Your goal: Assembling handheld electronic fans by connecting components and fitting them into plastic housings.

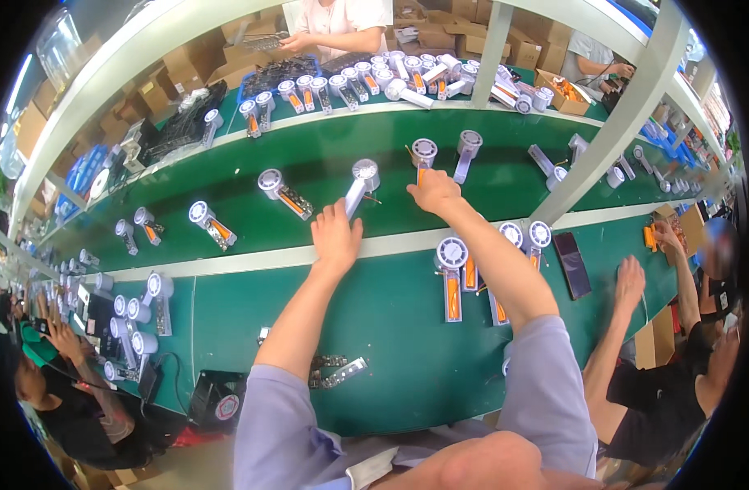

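My left hand (337, 238) reaches over the belt and closes on the handle end of a small white handheld fan (365, 173), whose round head points away from me. To its right, my right hand (436, 193) grips another handheld fan (424, 150) by its handle, where an orange part shows in the open shell. My fingers hide the lower ends of both handles. Just right of that fan lies a fan with a pale handle (468, 145). Left of my hands rests an opened fan (271, 184) with a circuit board exposed in its handle.
Below the belt (252, 220), the green bench (407, 376) holds several opened fans (452, 282), a dark phone-like slab (572, 265) and loose circuit boards (343, 372). A white post (611, 122) rises at right. Co-workers sit on both sides; another person stands across the belt.
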